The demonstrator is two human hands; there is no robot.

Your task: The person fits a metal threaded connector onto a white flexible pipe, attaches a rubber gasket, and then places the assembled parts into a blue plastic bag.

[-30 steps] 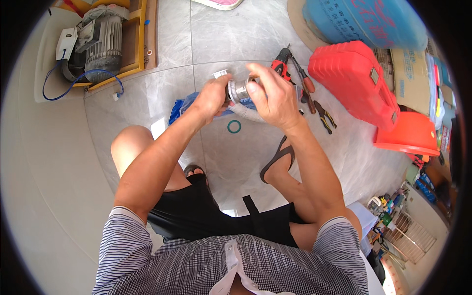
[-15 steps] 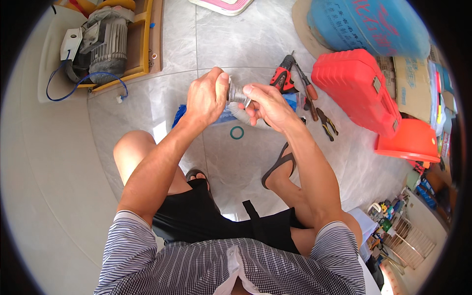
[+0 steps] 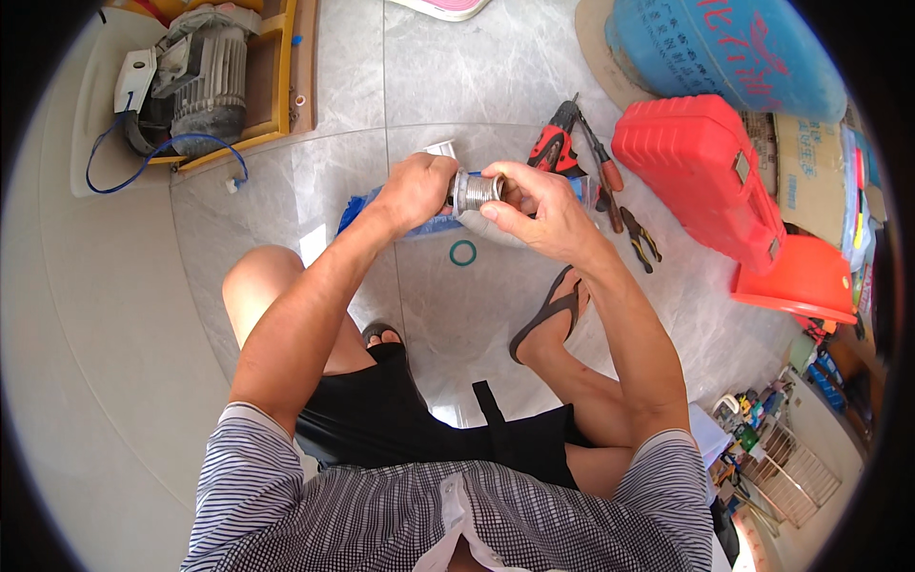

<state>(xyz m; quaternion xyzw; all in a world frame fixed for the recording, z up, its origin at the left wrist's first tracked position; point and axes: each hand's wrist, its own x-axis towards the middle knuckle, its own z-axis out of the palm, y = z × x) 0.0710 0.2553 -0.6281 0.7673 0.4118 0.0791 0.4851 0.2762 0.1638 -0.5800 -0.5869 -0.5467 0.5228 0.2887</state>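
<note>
Over the floor in front of me I hold a silver threaded metal pipe fitting (image 3: 477, 193). My left hand (image 3: 417, 194) is closed around its left end. At the other end, the thumb and fingers of my right hand (image 3: 555, 212) curl about the open threaded mouth. Part of the fitting is hidden by my fingers. Below it, a pale curved piece (image 3: 496, 229) and a blue plastic bag (image 3: 357, 212) lie on the floor. A green ring, like a rubber gasket (image 3: 462, 253), lies nearer my feet.
A red-black power drill (image 3: 555, 141), a screwdriver (image 3: 610, 173) and pliers (image 3: 640, 238) lie to the right. Beyond them are a red tool case (image 3: 691, 176), a red bucket (image 3: 796, 276) and a blue drum (image 3: 715, 52). A grey motor (image 3: 210, 91) with a blue cable stands at upper left.
Both hands have moved slightly down with the fitting. The right hand's grip has spread, and its thumb now lies below the fitting's mouth, which faces more toward me.
</note>
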